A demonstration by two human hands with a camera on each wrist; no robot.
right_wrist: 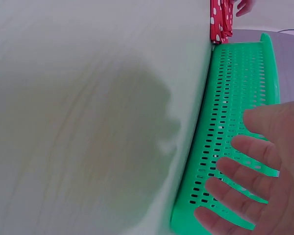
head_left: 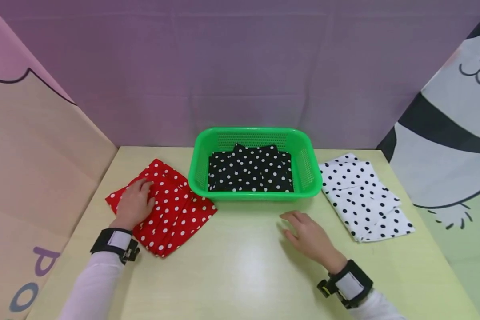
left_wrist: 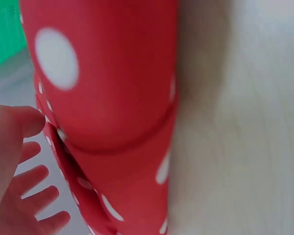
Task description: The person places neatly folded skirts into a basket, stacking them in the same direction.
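My left hand (head_left: 135, 203) lies flat on the folded red dotted cloth (head_left: 172, 212), left of the green basket (head_left: 304, 189) on the table (head_left: 240, 266); its grip is wide, pressing, not pinching. My right hand (head_left: 310, 235) hovers with fingers relaxed, holding nothing, just before the basket. I'd judge it best to keep the folds pinned flat and gather both edges evenly.

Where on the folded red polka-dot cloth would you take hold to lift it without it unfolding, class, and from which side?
Probably best at the stacked folded edge of the red polka-dot cloth nearest the green basket, coming from above and the left, where the left hand already rests flat on it. The layers lie together there, so pinching through them should keep the fold. The right hand hovers apart over the table.
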